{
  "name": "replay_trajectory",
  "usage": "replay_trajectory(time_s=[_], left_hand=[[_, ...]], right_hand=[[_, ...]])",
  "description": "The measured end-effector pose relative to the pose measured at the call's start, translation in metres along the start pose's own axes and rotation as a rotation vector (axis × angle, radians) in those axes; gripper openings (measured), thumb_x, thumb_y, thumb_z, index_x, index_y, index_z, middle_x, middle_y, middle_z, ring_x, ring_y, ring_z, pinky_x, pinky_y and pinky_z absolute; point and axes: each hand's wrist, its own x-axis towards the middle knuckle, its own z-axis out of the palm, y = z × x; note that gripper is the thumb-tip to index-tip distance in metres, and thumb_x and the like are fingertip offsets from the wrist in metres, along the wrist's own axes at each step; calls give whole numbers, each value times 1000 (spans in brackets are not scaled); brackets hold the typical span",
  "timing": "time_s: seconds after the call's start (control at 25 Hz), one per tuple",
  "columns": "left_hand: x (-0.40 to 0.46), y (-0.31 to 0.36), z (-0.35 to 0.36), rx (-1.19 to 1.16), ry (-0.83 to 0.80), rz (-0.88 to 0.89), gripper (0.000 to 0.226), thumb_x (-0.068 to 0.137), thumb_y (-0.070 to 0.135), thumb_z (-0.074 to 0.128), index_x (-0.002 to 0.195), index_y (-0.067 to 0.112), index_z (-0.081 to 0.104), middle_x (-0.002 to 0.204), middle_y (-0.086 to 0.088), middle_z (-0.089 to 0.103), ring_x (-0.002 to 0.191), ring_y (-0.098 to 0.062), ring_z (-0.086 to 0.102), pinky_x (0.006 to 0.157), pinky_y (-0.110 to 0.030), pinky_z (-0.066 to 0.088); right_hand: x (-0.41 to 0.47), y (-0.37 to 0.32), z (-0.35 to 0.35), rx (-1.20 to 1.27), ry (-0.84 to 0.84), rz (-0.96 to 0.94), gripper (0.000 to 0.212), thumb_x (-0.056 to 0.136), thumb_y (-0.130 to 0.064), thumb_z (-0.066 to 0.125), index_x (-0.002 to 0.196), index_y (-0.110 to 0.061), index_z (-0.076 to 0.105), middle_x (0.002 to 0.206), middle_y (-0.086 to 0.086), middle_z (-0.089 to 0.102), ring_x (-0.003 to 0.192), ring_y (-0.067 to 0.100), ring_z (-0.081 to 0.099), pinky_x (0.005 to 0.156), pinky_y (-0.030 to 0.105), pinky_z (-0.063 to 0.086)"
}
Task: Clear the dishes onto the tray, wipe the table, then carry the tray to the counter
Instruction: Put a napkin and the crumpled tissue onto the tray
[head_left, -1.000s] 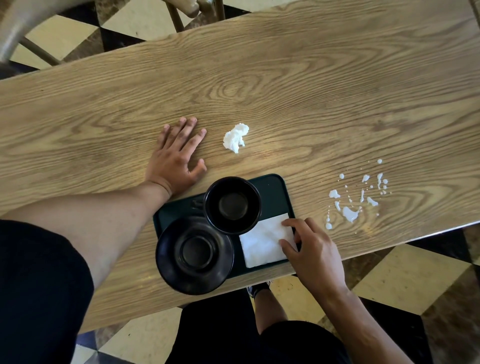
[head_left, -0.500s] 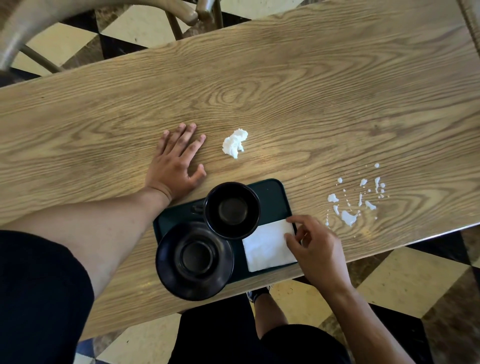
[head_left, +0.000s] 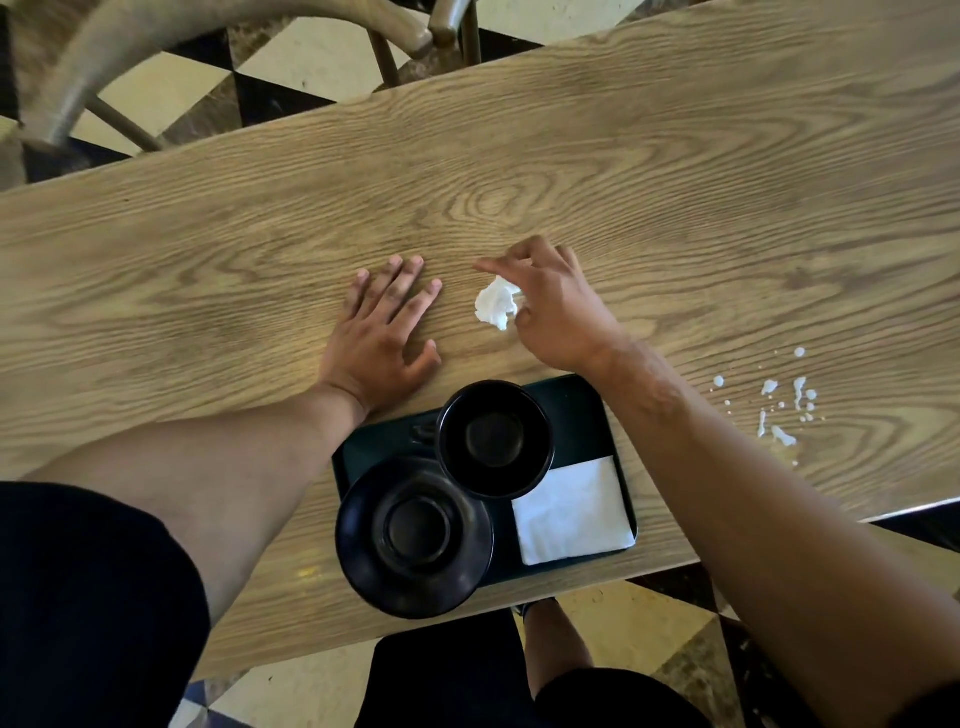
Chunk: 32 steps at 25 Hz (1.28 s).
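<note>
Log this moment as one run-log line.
left hand: flat on table | right hand: closing on crumpled tissue | cup, saucer, napkin: on tray | spill: unwiped

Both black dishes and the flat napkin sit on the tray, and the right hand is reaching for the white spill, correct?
Not quite. In the head view the right hand is at the crumpled tissue, not the white spill. The black dishes and flat napkin do sit on the tray.
</note>
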Motion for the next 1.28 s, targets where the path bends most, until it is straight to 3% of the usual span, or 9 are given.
replay_trajectory(time_s=[0.12, 0.32, 0.48, 0.56, 0.64, 0.84, 1.0, 1.28], left_hand=[[1, -1, -1, -6, -7, 3, 71, 92, 46, 47, 156, 16, 40, 168, -12, 30, 158, -30, 21, 127, -57, 16], [1, 0, -2, -10, -32, -3, 71, 94, 47, 45, 158, 18, 37, 169, -11, 27, 159, -29, 17, 127, -58, 14], [0, 0, -2, -11, -40, -12, 71, 93, 46, 43, 158, 18, 35, 170, -10, 25, 159, -28, 16, 128, -56, 13], [0, 1, -2, -10, -38, -10, 71, 93, 46, 43, 158, 19, 36, 170, -10, 25, 159, -28, 16, 128, -56, 13], [0, 1, -2, -8, -40, -9, 71, 93, 46, 42, 158, 19, 36, 170, -10, 25, 159, -28, 16, 128, -56, 13], [0, 0, -1, -3, -30, -9, 70, 93, 46, 42, 158, 18, 36, 170, -10, 25, 159, -28, 16, 128, -55, 13], [0, -1, 0, 7, -29, -11, 70, 93, 45, 42, 158, 21, 35, 170, -9, 25, 159, -27, 15, 128, -54, 12], [0, -2, 2, 6, -5, -11, 69, 93, 45, 43, 157, 21, 36, 170, -9, 26, 159, -27, 17, 128, -54, 13]], right_hand=[[5, 0, 5, -114, -75, -67, 67, 87, -1, 60, 140, -41, 59, 137, -4, 52, 121, 25, 40, 109, 36, 38], [1, 9, 9, -33, 60, -6, 35, 91, -17, 66, 123, -30, 74, 114, -4, 64, 110, 19, 50, 99, 33, 46], [-13, 22, 4, 84, 129, 59, 26, 89, -24, 74, 115, -27, 76, 102, -5, 62, 89, 7, 60, 76, 17, 48], [-29, 27, -2, 138, 194, 76, 22, 88, -27, 76, 110, -27, 76, 97, -9, 62, 77, -2, 57, 70, 4, 41], [-51, 31, -8, 204, 256, 106, 24, 85, -28, 79, 109, -26, 76, 95, -13, 63, 76, -4, 58, 69, 2, 40], [-116, 36, -17, 200, 254, 119, 23, 80, -25, 85, 100, -20, 73, 90, -12, 70, 73, 4, 61, 67, 7, 44], [-148, 33, -7, 61, 199, 61, 23, 79, -25, 85, 100, -18, 77, 93, -9, 74, 89, 15, 59, 78, 23, 48], [-153, 36, 6, 20, 158, 41, 23, 79, -19, 85, 101, -16, 78, 93, -6, 75, 96, 20, 57, 88, 29, 48]])
